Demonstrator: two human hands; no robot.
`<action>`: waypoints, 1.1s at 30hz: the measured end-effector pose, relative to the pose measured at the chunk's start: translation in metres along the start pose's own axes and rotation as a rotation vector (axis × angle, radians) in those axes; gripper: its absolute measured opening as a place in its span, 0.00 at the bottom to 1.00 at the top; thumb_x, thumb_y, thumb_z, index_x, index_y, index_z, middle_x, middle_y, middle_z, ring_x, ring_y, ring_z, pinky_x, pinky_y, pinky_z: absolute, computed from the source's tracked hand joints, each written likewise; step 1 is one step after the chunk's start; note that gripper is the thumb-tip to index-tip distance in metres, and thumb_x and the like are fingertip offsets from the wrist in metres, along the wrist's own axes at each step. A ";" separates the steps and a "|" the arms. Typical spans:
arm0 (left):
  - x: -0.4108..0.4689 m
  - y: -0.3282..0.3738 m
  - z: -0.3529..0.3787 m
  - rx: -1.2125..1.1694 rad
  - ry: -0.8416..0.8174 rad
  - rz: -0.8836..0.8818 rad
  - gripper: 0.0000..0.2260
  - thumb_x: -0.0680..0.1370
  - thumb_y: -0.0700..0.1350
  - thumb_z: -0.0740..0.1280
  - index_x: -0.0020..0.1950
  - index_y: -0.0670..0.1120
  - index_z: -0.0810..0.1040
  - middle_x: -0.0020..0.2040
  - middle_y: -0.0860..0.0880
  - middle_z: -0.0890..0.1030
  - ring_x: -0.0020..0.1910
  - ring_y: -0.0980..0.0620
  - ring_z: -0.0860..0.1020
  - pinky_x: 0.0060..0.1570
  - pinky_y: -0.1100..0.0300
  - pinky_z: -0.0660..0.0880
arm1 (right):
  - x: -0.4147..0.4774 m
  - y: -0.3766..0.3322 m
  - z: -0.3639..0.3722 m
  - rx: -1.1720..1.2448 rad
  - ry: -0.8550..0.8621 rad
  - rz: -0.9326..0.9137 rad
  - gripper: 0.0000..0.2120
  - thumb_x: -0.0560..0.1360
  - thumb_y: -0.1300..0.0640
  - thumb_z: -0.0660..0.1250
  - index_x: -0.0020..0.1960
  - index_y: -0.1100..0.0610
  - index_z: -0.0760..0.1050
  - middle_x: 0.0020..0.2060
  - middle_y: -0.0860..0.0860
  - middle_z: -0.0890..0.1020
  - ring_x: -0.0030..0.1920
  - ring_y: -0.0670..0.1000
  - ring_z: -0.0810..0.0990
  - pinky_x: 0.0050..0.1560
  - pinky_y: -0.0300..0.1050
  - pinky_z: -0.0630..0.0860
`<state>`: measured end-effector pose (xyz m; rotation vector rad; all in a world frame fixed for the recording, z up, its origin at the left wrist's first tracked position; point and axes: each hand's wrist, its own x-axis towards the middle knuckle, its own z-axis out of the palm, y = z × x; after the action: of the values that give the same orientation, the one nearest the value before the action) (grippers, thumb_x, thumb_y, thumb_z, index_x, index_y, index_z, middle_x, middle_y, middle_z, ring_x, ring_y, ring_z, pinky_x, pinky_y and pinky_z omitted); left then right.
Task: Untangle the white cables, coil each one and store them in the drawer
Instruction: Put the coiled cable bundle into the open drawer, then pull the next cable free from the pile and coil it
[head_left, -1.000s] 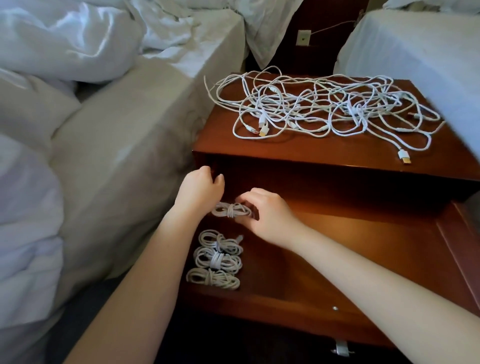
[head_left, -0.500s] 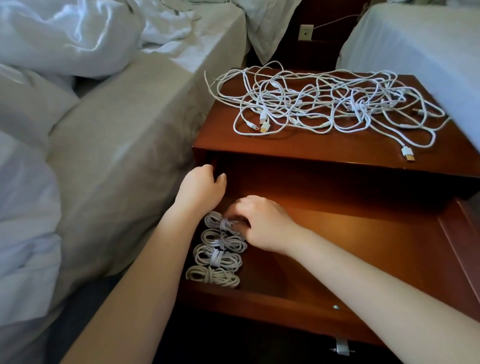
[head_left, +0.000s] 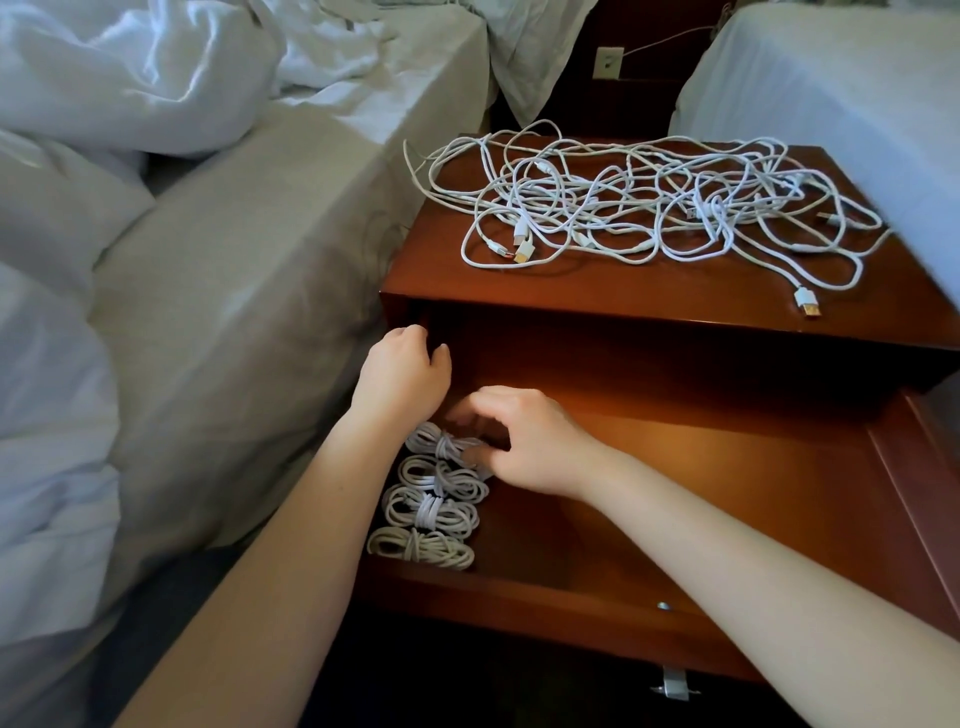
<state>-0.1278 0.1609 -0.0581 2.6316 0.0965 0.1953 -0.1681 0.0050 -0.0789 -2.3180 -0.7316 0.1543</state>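
Left hand loosely curled, empty. Right hand grips the rearmost coil, left side of drawer. Risk: withdrawing fingers snag a loop and unwind it. Tangled cables lie on table.

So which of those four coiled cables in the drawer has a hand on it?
The rearmost coil, farthest from the drawer front: the right hand pinches it. The three nearer coils lie untouched.

One head-worn view, looking forward and down; close above the open drawer (nightstand top farther ahead).
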 end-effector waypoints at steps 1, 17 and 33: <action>-0.001 0.001 0.001 -0.012 0.028 0.013 0.14 0.80 0.46 0.60 0.56 0.36 0.76 0.56 0.40 0.77 0.56 0.40 0.74 0.54 0.52 0.69 | 0.000 0.001 -0.001 0.011 0.018 -0.005 0.15 0.73 0.56 0.71 0.59 0.51 0.78 0.50 0.42 0.79 0.50 0.45 0.77 0.53 0.50 0.76; 0.015 0.114 0.010 -0.419 0.258 0.350 0.07 0.78 0.40 0.64 0.49 0.38 0.80 0.44 0.45 0.80 0.45 0.52 0.75 0.41 0.71 0.66 | 0.001 0.041 -0.114 0.027 0.637 0.117 0.12 0.76 0.61 0.67 0.58 0.54 0.79 0.44 0.45 0.81 0.44 0.45 0.80 0.49 0.42 0.78; 0.072 0.218 0.087 -0.373 0.069 0.465 0.17 0.78 0.41 0.65 0.67 0.44 0.72 0.67 0.46 0.71 0.67 0.48 0.67 0.62 0.64 0.61 | -0.034 0.160 -0.208 -0.232 0.989 0.525 0.09 0.75 0.59 0.67 0.54 0.53 0.80 0.48 0.46 0.77 0.53 0.50 0.76 0.46 0.41 0.75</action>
<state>-0.0355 -0.0640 -0.0195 2.2364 -0.4864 0.4175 -0.0599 -0.2316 -0.0295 -2.3424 0.3698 -0.8274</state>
